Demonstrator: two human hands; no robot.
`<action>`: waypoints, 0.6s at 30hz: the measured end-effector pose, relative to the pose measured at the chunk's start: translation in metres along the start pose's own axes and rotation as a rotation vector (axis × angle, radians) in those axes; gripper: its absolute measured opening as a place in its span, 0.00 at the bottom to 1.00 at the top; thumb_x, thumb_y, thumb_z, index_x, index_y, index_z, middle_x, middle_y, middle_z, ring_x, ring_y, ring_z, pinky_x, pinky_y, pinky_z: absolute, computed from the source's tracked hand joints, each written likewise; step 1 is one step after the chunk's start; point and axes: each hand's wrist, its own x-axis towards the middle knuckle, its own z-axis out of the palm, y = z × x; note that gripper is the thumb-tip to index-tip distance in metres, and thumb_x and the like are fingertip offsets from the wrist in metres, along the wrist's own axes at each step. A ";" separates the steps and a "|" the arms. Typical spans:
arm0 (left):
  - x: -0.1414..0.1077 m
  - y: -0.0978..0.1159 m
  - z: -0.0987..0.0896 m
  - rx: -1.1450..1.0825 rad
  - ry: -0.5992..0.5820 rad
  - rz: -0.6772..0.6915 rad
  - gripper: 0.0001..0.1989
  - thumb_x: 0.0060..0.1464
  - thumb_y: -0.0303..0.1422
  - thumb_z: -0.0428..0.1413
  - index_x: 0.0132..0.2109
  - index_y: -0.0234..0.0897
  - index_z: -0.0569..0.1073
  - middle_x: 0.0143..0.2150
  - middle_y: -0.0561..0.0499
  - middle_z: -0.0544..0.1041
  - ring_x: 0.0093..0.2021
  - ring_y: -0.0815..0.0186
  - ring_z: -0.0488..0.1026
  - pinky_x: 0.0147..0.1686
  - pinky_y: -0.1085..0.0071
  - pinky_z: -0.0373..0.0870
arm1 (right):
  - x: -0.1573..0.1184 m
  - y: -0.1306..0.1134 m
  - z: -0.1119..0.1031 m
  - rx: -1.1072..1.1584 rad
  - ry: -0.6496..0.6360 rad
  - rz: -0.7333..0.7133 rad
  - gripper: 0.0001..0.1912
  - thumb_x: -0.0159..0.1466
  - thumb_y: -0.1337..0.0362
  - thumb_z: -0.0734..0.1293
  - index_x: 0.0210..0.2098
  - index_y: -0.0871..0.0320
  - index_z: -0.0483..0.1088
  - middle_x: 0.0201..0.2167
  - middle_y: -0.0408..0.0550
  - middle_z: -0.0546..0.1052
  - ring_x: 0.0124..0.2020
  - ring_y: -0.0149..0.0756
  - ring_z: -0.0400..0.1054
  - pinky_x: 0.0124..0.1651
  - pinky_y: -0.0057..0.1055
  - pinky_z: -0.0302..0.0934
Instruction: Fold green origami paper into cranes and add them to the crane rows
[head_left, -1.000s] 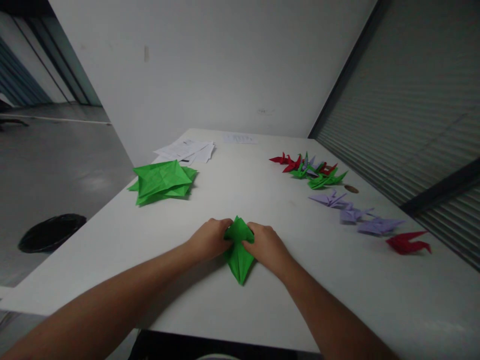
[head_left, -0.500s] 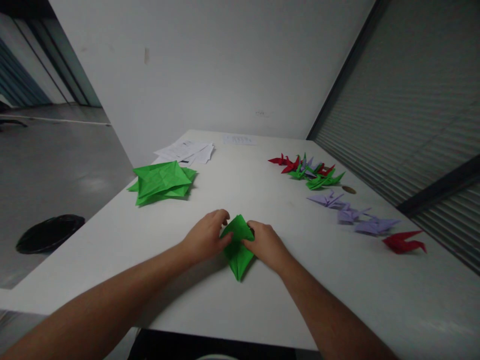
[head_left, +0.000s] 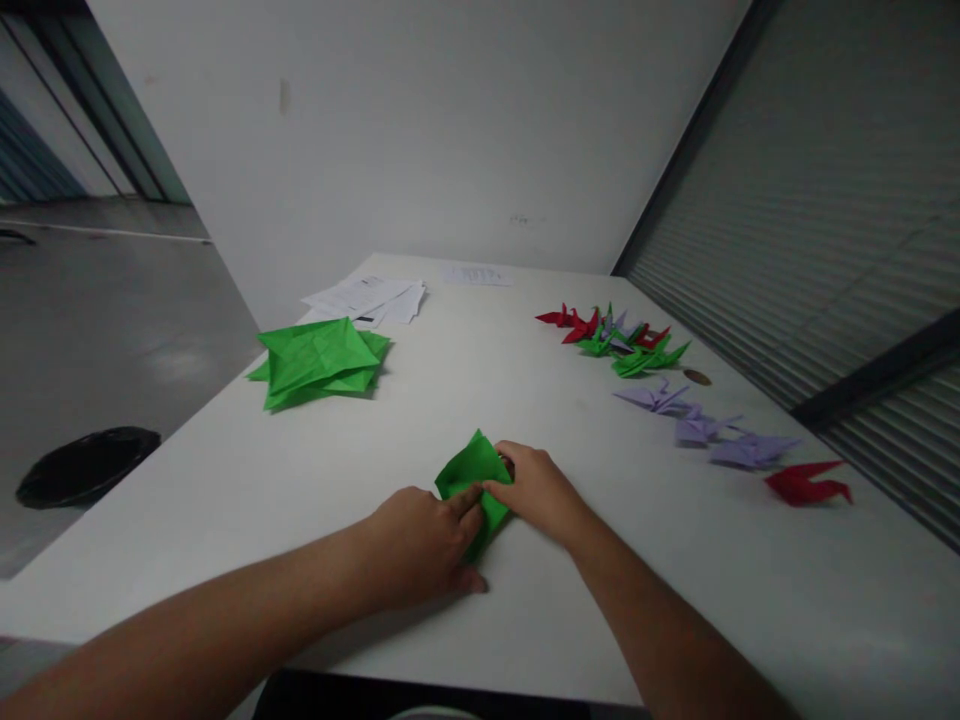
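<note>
A folded green origami paper [head_left: 469, 468] lies on the white table in front of me, its top point facing away and its upper left flap slightly raised. My right hand [head_left: 534, 487] pinches the paper's right edge, thumb on top and fingers behind. Across the paper's middle, my left hand [head_left: 431, 545] lays its index finger, the tip close to my right thumb. The left thumb sits apart from it, on the table near the paper's bottom point, while the other fingers curl and partly hide. My left hand covers much of the paper's lower left side.
Several crumpled green paper sheets [head_left: 322, 360] are stacked at the left, before white printed papers [head_left: 367, 297]. On the right stand lilac paper cranes [head_left: 750, 450], a red crane [head_left: 806, 485], a mixed cluster of cranes [head_left: 630, 345] and a coin-like disc [head_left: 697, 377]. A black-lined bin [head_left: 90, 465] is beside the table.
My left hand has left the paper's upper left edge and moved down toward me, its index finger now across the middle. The right hand keeps its hold. The view has shifted slightly.
</note>
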 end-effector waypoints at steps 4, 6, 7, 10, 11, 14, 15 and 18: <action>0.000 0.000 -0.001 0.029 -0.058 -0.005 0.40 0.61 0.59 0.52 0.67 0.32 0.66 0.70 0.27 0.64 0.35 0.47 0.83 0.27 0.54 0.80 | 0.001 0.021 -0.015 0.420 -0.146 0.076 0.13 0.58 0.67 0.73 0.43 0.59 0.75 0.39 0.52 0.83 0.41 0.41 0.77 0.43 0.34 0.68; 0.001 0.002 0.001 0.036 -0.073 -0.017 0.41 0.61 0.59 0.51 0.67 0.31 0.66 0.71 0.24 0.62 0.36 0.46 0.83 0.27 0.55 0.80 | 0.001 0.030 -0.021 0.534 -0.172 0.144 0.14 0.57 0.65 0.73 0.43 0.60 0.74 0.39 0.53 0.83 0.41 0.43 0.78 0.45 0.36 0.69; 0.002 0.003 0.002 0.037 -0.074 -0.024 0.41 0.62 0.59 0.51 0.68 0.31 0.65 0.71 0.23 0.61 0.36 0.45 0.83 0.27 0.55 0.80 | 0.001 0.033 -0.023 0.567 -0.172 0.165 0.14 0.57 0.64 0.73 0.43 0.60 0.75 0.39 0.54 0.83 0.41 0.43 0.78 0.46 0.36 0.69; 0.004 0.006 0.006 0.030 -0.074 -0.037 0.42 0.63 0.58 0.50 0.70 0.29 0.63 0.71 0.20 0.60 0.38 0.44 0.83 0.27 0.55 0.80 | 0.001 0.034 -0.025 0.587 -0.179 0.193 0.15 0.56 0.64 0.73 0.43 0.60 0.76 0.40 0.55 0.83 0.42 0.43 0.78 0.47 0.37 0.68; 0.004 0.007 0.007 0.027 -0.076 -0.042 0.42 0.63 0.58 0.50 0.70 0.28 0.62 0.70 0.20 0.60 0.38 0.43 0.83 0.27 0.55 0.80 | 0.000 0.032 -0.024 0.589 -0.178 0.196 0.15 0.56 0.64 0.73 0.42 0.60 0.76 0.40 0.55 0.84 0.42 0.43 0.78 0.47 0.37 0.68; 0.006 0.008 0.008 0.021 -0.087 -0.050 0.43 0.63 0.58 0.50 0.71 0.28 0.60 0.70 0.18 0.60 0.39 0.42 0.83 0.27 0.56 0.79 | -0.001 0.026 -0.022 0.621 -0.179 0.201 0.14 0.55 0.66 0.73 0.41 0.60 0.77 0.40 0.54 0.84 0.42 0.43 0.78 0.46 0.36 0.69; 0.006 0.009 0.008 0.019 -0.089 -0.050 0.43 0.63 0.58 0.50 0.72 0.28 0.60 0.70 0.17 0.59 0.39 0.43 0.83 0.28 0.56 0.79 | -0.002 0.025 -0.021 0.641 -0.182 0.209 0.13 0.55 0.66 0.73 0.41 0.60 0.77 0.39 0.54 0.84 0.41 0.42 0.79 0.45 0.35 0.69; 0.006 0.009 0.008 0.015 -0.089 -0.047 0.43 0.63 0.57 0.50 0.71 0.28 0.60 0.70 0.18 0.59 0.39 0.43 0.83 0.28 0.57 0.79 | -0.003 0.024 -0.019 0.702 -0.185 0.256 0.10 0.57 0.66 0.73 0.39 0.60 0.77 0.34 0.51 0.83 0.37 0.39 0.78 0.44 0.34 0.71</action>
